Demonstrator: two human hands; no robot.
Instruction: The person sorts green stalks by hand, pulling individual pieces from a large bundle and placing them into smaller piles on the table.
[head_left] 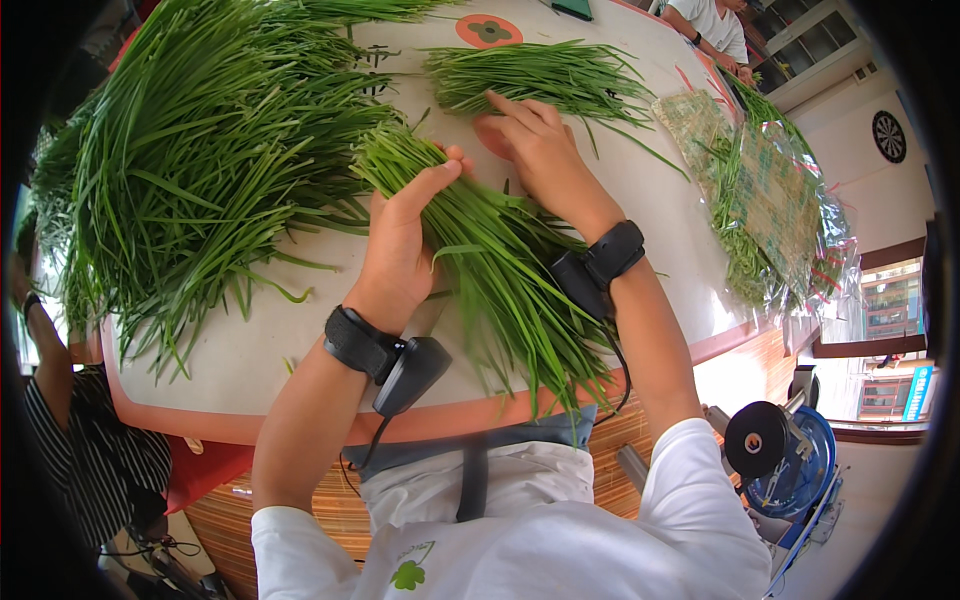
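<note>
Green chives are covering the worktop: 1 big loose heap is lying at the left. The left hand is clamping a bunch at mid-length, its tips hanging over the near edge. The right hand is resting open, fingers spread, just beside the bunch and near a small pile. This looks like bundling; next likely calls for evening the stalks. At the right, wrapped chives are lying clear; nothing is blocking the hands.
</note>
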